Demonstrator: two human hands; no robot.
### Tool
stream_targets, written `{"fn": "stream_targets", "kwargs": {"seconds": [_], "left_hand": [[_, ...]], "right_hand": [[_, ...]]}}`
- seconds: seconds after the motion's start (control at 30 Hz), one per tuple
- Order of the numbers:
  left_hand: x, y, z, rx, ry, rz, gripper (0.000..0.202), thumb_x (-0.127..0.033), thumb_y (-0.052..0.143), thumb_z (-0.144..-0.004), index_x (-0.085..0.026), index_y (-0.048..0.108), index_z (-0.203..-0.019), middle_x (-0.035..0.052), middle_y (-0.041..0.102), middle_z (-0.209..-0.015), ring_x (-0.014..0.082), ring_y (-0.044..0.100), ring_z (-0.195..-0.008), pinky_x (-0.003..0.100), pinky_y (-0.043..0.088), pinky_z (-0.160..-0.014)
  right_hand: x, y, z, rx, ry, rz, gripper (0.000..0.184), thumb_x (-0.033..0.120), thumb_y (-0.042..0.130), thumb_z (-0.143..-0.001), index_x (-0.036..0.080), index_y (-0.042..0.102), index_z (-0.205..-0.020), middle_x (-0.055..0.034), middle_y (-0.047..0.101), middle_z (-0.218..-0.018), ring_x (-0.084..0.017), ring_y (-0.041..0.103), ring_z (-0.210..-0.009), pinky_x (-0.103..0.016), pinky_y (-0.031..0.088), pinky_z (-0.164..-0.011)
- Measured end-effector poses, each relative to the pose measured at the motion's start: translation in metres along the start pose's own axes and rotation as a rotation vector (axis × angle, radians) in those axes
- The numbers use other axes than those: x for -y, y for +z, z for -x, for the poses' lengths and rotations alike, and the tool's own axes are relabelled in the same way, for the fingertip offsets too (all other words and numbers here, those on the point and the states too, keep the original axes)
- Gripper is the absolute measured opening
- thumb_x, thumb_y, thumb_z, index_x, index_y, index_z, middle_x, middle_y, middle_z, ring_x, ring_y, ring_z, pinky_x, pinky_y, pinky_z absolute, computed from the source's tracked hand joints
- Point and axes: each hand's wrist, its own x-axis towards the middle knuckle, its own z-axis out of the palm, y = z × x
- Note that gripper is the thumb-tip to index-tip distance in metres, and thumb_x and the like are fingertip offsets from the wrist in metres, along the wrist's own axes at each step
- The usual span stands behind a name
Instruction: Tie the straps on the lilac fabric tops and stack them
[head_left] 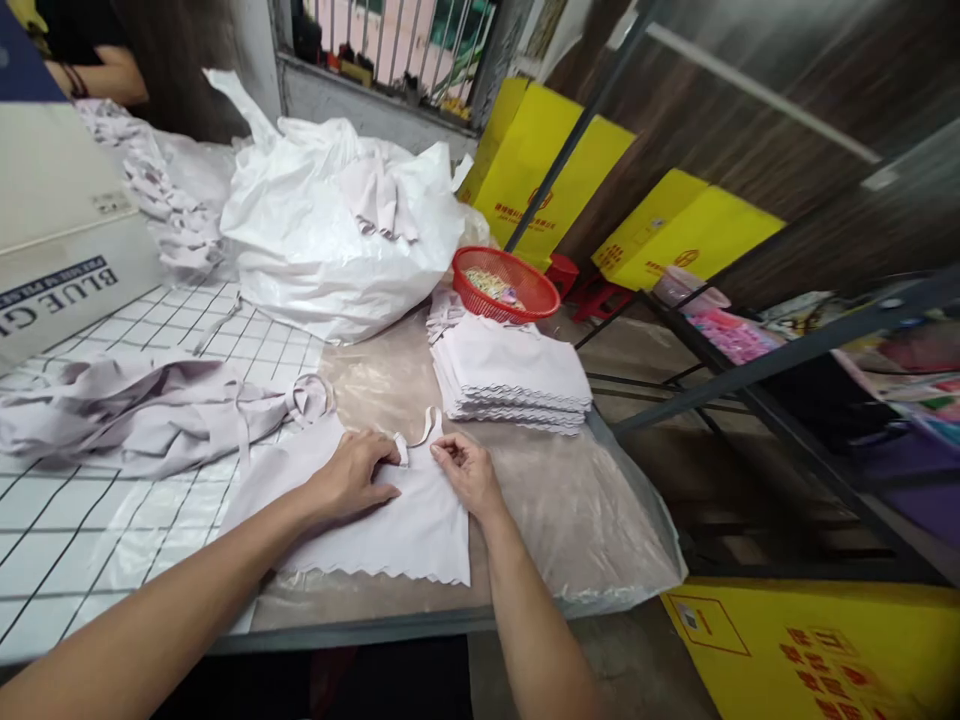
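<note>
A pale lilac camisole (360, 545) with thin straps and a scalloped hem lies spread on the plastic-covered table in front of me. My left hand (352, 475) rests on its upper part, fingers bent against a strap near the neckline and thumb apart. On the other side of the neckline, my right hand (471, 474) pinches the camisole's edge at the base of the looped strap (431, 428). Just beyond my right hand sits a neat stack of folded camisoles (517, 370). To the left, a crumpled heap of similar garments (157, 415) reaches close to the spread one.
A large white plastic bag (337, 240) stands behind, with a red basket (506, 285) of small pieces to its right. A cardboard box (67, 230) is at left. Metal shelving (750, 385) and yellow boxes (551, 165) stand on the right. A person's arm (105, 75) shows at upper left.
</note>
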Motion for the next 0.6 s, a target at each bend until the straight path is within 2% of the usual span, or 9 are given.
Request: {"fn": "stream_targets", "kwargs": {"seconds": [0.07,0.13,0.2,0.27,0.33,0.4,0.47,0.53,0.6], "left_hand": [[0.001,0.002,0.003,-0.06,-0.024,0.038,0.019,-0.031,0.063,-0.079,-0.017,0.063,-0.092,0.0048,0.064,-0.089,0.0221,0.057,-0.083,0.036,0.042,-0.08],[0.001,0.0,0.001,-0.101,-0.088,0.011,0.015,-0.031,0.059,-0.081,-0.018,0.064,-0.087,0.0068,0.064,-0.089,0.0235,0.058,-0.083,0.036,0.043,-0.077],[-0.004,-0.01,-0.008,-0.117,-0.148,-0.094,0.012,-0.028,0.058,-0.08,-0.018,0.066,-0.082,0.0089,0.066,-0.09,0.0273,0.06,-0.088,0.038,0.043,-0.078],[-0.017,-0.026,-0.031,-0.148,-0.139,-0.188,0.011,-0.026,0.059,-0.081,-0.019,0.067,-0.079,0.0102,0.068,-0.091,0.0303,0.061,-0.092,0.042,0.043,-0.082],[-0.038,-0.046,-0.073,-0.215,-0.074,-0.146,0.009,-0.025,0.06,-0.081,-0.02,0.068,-0.079,0.0105,0.068,-0.092,0.0307,0.061,-0.095,0.042,0.044,-0.085],[-0.059,-0.064,-0.131,-0.281,-0.092,0.103,0.004,-0.022,0.065,-0.08,-0.019,0.067,-0.077,0.0096,0.069,-0.09,0.0291,0.062,-0.098,0.037,0.045,-0.087],[-0.076,-0.075,-0.198,-0.307,-0.326,0.513,0.006,-0.021,0.071,-0.079,-0.016,0.067,-0.078,0.009,0.069,-0.088,0.0272,0.063,-0.098,0.032,0.048,-0.083],[-0.084,-0.08,-0.262,-0.302,-0.433,0.631,0.016,-0.027,0.065,-0.088,-0.012,0.068,-0.09,0.0108,0.069,-0.094,0.0249,0.066,-0.094,0.032,0.052,-0.078],[-0.083,-0.078,-0.317,-0.304,-0.498,0.665,0.027,-0.033,0.06,-0.094,-0.011,0.065,-0.109,0.0113,0.067,-0.107,0.0224,0.066,-0.096,0.037,0.055,-0.081]], "right_hand": [[0.009,-0.017,-0.005,-0.057,0.01,-0.012,0.031,0.048,0.063,-0.083,0.019,0.066,-0.077,-0.001,0.064,-0.067,-0.014,0.057,-0.061,-0.024,0.047,-0.058],[0.022,-0.044,-0.021,-0.14,0.03,-0.033,0.031,0.05,0.065,-0.082,0.019,0.067,-0.078,-0.0014,0.064,-0.067,-0.014,0.058,-0.062,-0.024,0.048,-0.057],[0.035,-0.079,-0.05,-0.272,0.111,-0.104,0.027,0.046,0.068,-0.081,0.019,0.067,-0.08,-0.0022,0.066,-0.07,-0.015,0.06,-0.064,-0.023,0.049,-0.057],[0.047,-0.116,-0.089,-0.426,0.255,-0.226,0.02,0.038,0.068,-0.084,0.019,0.066,-0.084,-0.0035,0.069,-0.079,-0.014,0.062,-0.069,-0.021,0.051,-0.057],[0.053,-0.147,-0.134,-0.529,0.38,-0.322,0.014,0.031,0.063,-0.089,0.018,0.065,-0.087,-0.0057,0.07,-0.087,-0.013,0.065,-0.072,-0.02,0.054,-0.06],[0.052,-0.169,-0.178,-0.569,0.444,-0.355,0.013,0.027,0.056,-0.094,0.016,0.063,-0.096,-0.0081,0.069,-0.089,-0.013,0.066,-0.073,-0.022,0.056,-0.063],[0.045,-0.182,-0.217,-0.584,0.48,-0.349,0.017,0.024,0.051,-0.097,0.014,0.061,-0.108,-0.0095,0.069,-0.09,-0.015,0.068,-0.075,-0.024,0.057,-0.064],[0.035,-0.189,-0.249,-0.579,0.511,-0.324,0.022,0.024,0.05,-0.099,0.013,0.059,-0.116,-0.0097,0.069,-0.095,-0.017,0.068,-0.08,-0.028,0.058,-0.067],[0.022,-0.191,-0.274,-0.542,0.524,-0.281,0.027,0.029,0.054,-0.098,0.014,0.059,-0.12,-0.0091,0.068,-0.105,-0.018,0.068,-0.087,-0.033,0.059,-0.073]]}}
